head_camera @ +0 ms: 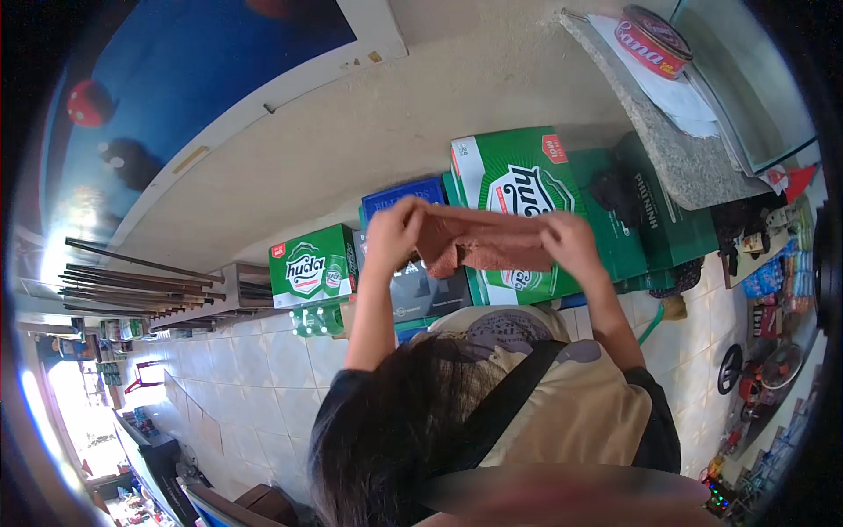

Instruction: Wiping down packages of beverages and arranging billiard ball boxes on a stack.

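A reddish-brown cloth point(487, 238) is stretched between my two hands, its lower part folded and hanging loose. My left hand point(394, 232) grips one end, and my right hand point(570, 245) pinches the other. Behind the cloth stands a large green-and-white Huda carton point(474, 171), partly covered by it. A dark grey box point(431, 296) and a blue box point(403, 194) sit behind and below my left hand. Further left is a smaller green Huda carton point(309, 267).
Billiard cues point(145, 283) stick out from a rack at left. Clear green bottles point(317, 321) are beside the small carton. A stone ledge point(649, 132) with a pink round tin point(653, 43) juts out at upper right. Dark green boxes point(606, 230) sit below the ledge.
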The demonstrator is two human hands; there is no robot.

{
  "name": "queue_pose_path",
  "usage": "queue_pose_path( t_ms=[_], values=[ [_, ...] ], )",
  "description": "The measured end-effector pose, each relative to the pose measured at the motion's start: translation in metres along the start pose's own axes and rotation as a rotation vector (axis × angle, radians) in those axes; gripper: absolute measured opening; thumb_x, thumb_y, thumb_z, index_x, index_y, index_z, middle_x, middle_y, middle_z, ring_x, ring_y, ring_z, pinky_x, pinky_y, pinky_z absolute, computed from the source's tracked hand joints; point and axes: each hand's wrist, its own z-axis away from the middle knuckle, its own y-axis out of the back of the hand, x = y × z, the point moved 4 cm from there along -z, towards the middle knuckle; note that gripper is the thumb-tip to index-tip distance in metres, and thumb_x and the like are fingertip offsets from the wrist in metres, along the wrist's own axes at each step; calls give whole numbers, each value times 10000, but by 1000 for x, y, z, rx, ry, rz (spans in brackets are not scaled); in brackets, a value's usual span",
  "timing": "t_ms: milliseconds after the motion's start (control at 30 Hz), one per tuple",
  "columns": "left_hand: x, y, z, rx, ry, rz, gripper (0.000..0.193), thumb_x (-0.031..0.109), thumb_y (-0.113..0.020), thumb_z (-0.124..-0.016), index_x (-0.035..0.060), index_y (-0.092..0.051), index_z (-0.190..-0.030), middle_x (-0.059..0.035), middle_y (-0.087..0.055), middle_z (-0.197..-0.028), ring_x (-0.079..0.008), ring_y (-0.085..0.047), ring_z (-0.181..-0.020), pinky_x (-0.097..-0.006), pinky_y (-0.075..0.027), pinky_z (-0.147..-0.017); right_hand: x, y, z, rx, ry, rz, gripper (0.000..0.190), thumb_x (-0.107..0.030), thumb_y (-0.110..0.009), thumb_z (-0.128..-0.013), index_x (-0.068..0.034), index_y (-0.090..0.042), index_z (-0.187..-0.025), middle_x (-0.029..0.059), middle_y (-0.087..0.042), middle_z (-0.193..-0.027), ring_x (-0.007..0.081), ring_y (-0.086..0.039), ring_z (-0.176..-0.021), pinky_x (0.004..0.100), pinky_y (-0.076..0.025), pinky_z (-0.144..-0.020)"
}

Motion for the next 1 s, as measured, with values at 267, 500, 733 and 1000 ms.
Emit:
queue_pose_path(
  t_ms=[267,500,733,1000],
  values=[
    [80,61,-60,365,-259,253,187,-10,-612,-887,32,-726,-1029,-101,-710,-958,-185,-656,-836,-289,-505,-711,-10,116,-55,658,-94,-29,219,-55,-655,-882,-55,-719,-1091,114,-726,-1079,252,-692,-1007,341,-496,-942],
    [72,22,-11,-383,-316,292,146,33,-626,-868,32,-704,-991,-98,-713,-973,-272,-677,-868,-353,-523,-766,-1,117,4,-124,-84,244,196,-86,-662,-866,-61,-687,-1059,112,-702,-1063,341,-648,-1016,422,-496,-929],
    [54,-49,51,-903,-208,301,213,231,-642,-957,58,-711,-1061,-134,-706,-1028,-313,-679,-907,-391,-535,-819,47,74,70,-568,-568,69,401,-292,-666,-919,-118,-660,-1280,165,-654,-1270,352,-592,-1203,449,-448,-1034],
    [72,-99,-18,-246,-323,43,383,297,-610,-953,79,-616,-1268,-178,-584,-1315,-404,-499,-1282,-495,-408,-1063,-8,-8,3,-329,-160,197,638,-423,-532,-995,-84,-393,-1517,188,-286,-1616,428,-272,-1476,633,-162,-1185]
  ],
)
